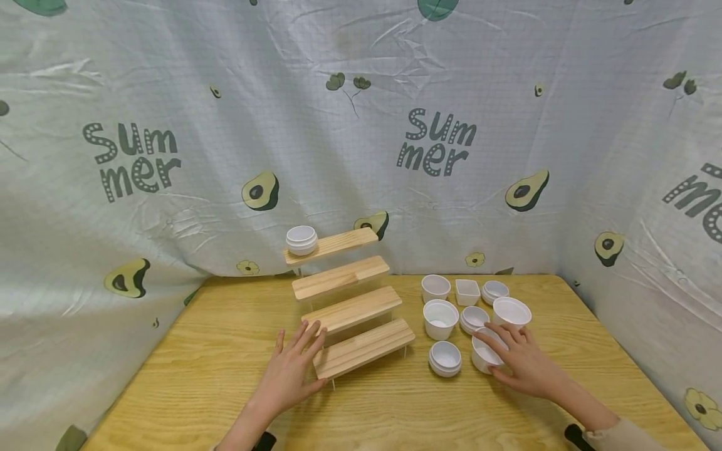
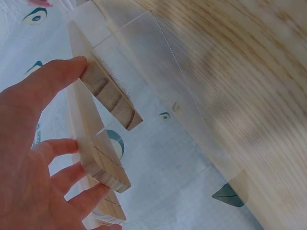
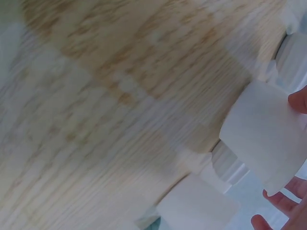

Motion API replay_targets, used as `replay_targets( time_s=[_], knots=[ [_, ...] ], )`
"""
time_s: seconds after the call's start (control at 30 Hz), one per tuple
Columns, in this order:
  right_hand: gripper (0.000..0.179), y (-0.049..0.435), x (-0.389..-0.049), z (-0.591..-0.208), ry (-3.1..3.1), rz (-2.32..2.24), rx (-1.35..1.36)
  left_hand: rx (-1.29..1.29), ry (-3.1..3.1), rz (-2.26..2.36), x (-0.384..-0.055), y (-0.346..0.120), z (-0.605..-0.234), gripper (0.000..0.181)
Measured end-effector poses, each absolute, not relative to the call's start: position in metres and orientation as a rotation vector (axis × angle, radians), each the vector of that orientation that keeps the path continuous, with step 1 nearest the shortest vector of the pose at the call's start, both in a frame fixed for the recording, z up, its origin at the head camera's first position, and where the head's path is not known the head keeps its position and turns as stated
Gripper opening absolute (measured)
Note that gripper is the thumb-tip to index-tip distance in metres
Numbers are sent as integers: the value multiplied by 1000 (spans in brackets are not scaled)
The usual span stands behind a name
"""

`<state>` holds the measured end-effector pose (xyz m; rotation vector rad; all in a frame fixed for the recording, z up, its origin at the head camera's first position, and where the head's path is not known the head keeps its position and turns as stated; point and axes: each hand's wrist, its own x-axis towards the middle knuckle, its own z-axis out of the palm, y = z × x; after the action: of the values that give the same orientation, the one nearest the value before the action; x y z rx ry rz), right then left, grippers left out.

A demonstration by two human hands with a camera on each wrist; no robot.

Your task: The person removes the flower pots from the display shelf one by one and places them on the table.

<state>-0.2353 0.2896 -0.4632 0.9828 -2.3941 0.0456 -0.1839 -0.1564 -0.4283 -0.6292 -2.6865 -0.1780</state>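
Note:
A four-step wooden stand (image 1: 366, 347) with clear supports stands left of centre. My left hand (image 1: 286, 376) is at its left end, fingers spread. In the left wrist view the thumb (image 2: 62, 74) touches the end of one step, and the fingertips are against the end of another step (image 2: 103, 165). My right hand (image 1: 527, 360) grips a white round pot (image 1: 485, 354) at the front right. The right wrist view shows the thumb on one side of this pot (image 3: 264, 136) and fingers at the opposite side. One ridged white bowl (image 1: 302, 240) sits on the top step's left end.
Beside the held pot are a low ridged bowl (image 1: 445, 359), a taller pot (image 1: 440, 319) and another bowl (image 1: 474, 319). Behind stand a small square pot (image 1: 467, 292) and several round ones. A printed cloth (image 1: 316, 131) hangs behind the wooden table (image 1: 395, 413).

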Motion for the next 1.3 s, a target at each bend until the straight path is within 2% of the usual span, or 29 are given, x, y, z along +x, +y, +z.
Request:
replay_targets(
  time_s=[0.87, 1.3],
  knots=[
    [64, 284, -239, -465, -2367, 45, 1033, -616, -2703, -176, -182, -156, -428, 83],
    [67, 272, -235, -449, -2393, 57, 1006, -629, -2682, -175, -183, -157, -429, 83]
  ],
)
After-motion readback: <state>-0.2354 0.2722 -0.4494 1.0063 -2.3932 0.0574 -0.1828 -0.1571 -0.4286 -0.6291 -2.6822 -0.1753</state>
